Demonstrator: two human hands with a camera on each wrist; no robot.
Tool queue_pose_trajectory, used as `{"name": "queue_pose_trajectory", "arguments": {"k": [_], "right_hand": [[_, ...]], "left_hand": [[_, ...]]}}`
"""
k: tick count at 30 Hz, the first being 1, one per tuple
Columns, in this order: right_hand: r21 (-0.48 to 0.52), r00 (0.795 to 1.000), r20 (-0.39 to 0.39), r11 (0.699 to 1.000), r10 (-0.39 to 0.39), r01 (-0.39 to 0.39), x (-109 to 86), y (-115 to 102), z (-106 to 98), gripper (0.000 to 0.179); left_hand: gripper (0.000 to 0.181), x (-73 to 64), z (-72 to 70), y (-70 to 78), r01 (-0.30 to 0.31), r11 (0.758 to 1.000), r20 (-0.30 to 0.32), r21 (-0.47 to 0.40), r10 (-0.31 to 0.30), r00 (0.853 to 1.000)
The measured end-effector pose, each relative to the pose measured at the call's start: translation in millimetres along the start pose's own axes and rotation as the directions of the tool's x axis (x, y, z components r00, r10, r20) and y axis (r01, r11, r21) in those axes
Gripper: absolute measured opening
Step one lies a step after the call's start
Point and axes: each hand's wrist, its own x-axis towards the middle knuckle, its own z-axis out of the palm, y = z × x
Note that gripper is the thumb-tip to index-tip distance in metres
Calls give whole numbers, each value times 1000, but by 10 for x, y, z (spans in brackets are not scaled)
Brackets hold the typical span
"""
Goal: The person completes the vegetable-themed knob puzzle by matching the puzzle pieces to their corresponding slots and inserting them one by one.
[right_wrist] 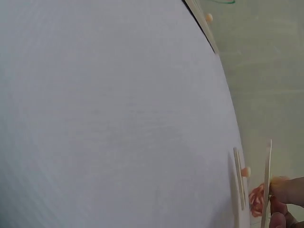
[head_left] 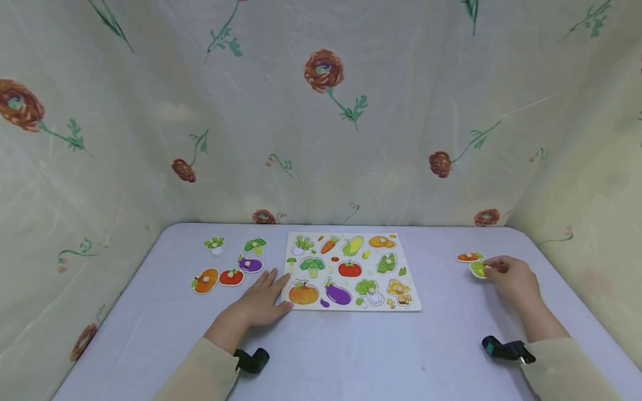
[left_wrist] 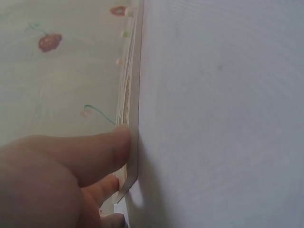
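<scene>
My right hand pinches a light-green puzzle piece, its picture partly hidden by the fingers. In the right wrist view that piece stands on edge between thumb and fingers. A carrot piece with a knob lies just behind it on the table. My left hand rests spread at the near left corner of a white vegetable puzzle board, fingers straight. In the left wrist view its thumb touches the board's edge.
Left of the board lie loose knobbed pieces: a turnip, a broccoli, an eggplant, a tomato and a pumpkin. A flowered curtain surrounds the back and sides of the white-covered table.
</scene>
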Motion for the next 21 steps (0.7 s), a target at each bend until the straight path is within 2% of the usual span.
{"name": "queue_pose_trajectory", "arguments": {"k": [6,12,16,21], "right_hand": [[-7,991,-18,991,-133,132,-35,-141,6,27],[21,982,29,982,-187,187,-147,-430,28,27],[25,975,34,976,-218,217,-197,-609,81,26],[50,976,49,976,-214,211,-241,-883,156,25]], "left_hand": [[72,6,-14,10,-5,1000,-3,9,5,1000],[72,9,-31,15,-1,1000,6,13,1,1000],[72,-12,-42,31,-4,1000,10,6,3,1000],[72,-26,-43,39,-7,1000,12,2,7,1000]]}}
